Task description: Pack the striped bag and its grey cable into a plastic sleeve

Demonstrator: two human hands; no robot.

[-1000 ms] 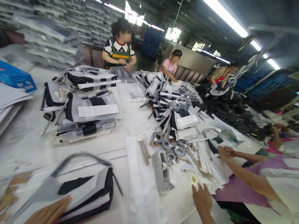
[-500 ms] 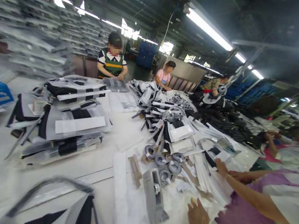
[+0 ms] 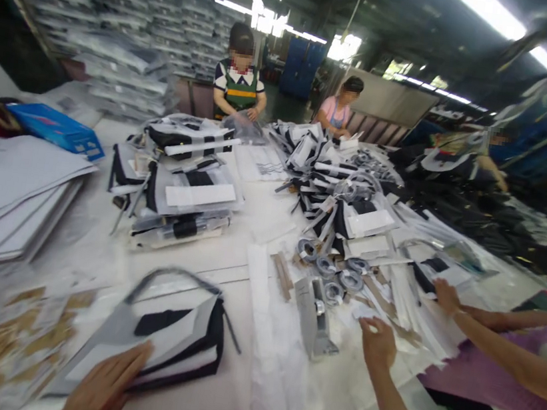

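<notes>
A grey and black handbag (image 3: 177, 327) lies on the table in front of me, its grey strap looped out behind it. My left hand (image 3: 110, 375) rests on the bag's near side, fingers stretched out over a white sheet or panel. To the right, my right hand (image 3: 379, 343) is raised over the table, thumb and fingertips pinched at a small white piece (image 3: 364, 313), too blurred to name. Close to that hand are a grey angled metal holder (image 3: 307, 314) and several coiled grey straps (image 3: 335, 292).
White boards (image 3: 13, 191) are stacked left beside a blue box (image 3: 56, 128). Wrapped bags (image 3: 190, 187) and a heap of bags (image 3: 344, 201) lie farther back. At right, a co-worker's hands (image 3: 447, 298) touch another bag. Two people stand across the table.
The view has swung left and down, bringing in the whole near bag and the boards. My left hand has come into view on the bag; my right fingertips now pinch near a small white piece.
</notes>
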